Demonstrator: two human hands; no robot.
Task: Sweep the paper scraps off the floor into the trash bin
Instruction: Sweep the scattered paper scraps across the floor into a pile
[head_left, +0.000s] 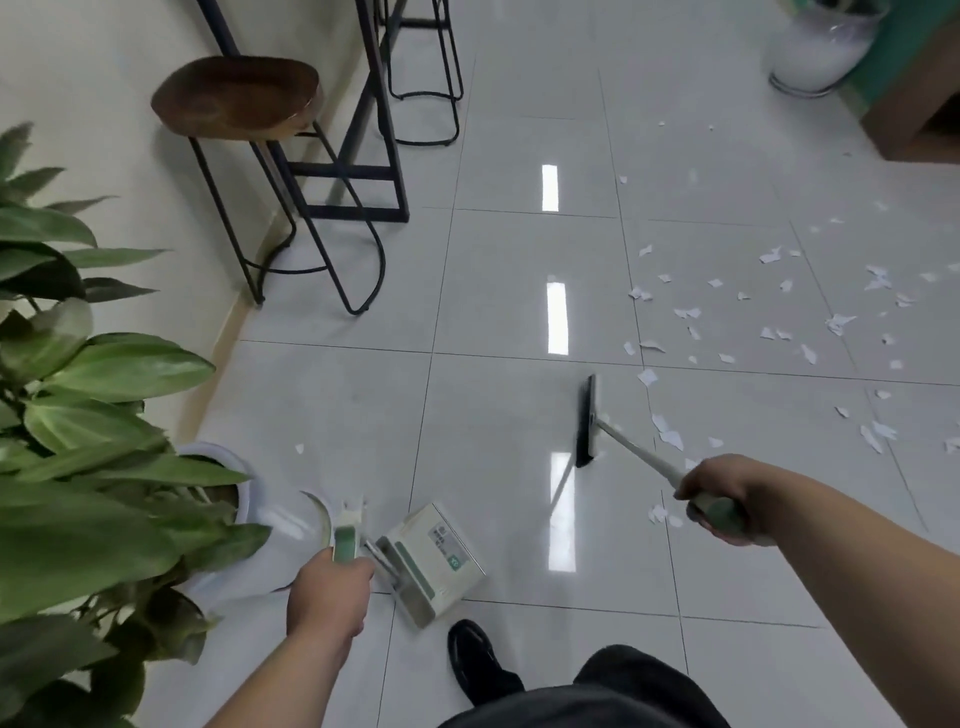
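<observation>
White paper scraps (769, 322) lie scattered over the glossy tiled floor on the right, several near the broom head. My right hand (727, 501) grips the green-and-white handle of a broom (587, 421), whose narrow black head rests on the tiles at centre. My left hand (332, 592) holds the green handle of a white dustpan (434, 558) that sits low over the floor just in front of my black shoe. One lone scrap (300, 448) lies beside the plant pot. A white-lined trash bin (821, 47) stands at the far top right.
A large leafy plant in a white pot (228, 467) fills the left edge. A wooden bar stool (239, 98) and black metal table legs (384, 130) stand along the left wall. A wooden cabinet (919, 114) is at the top right. My black shoe (475, 660) is at bottom centre.
</observation>
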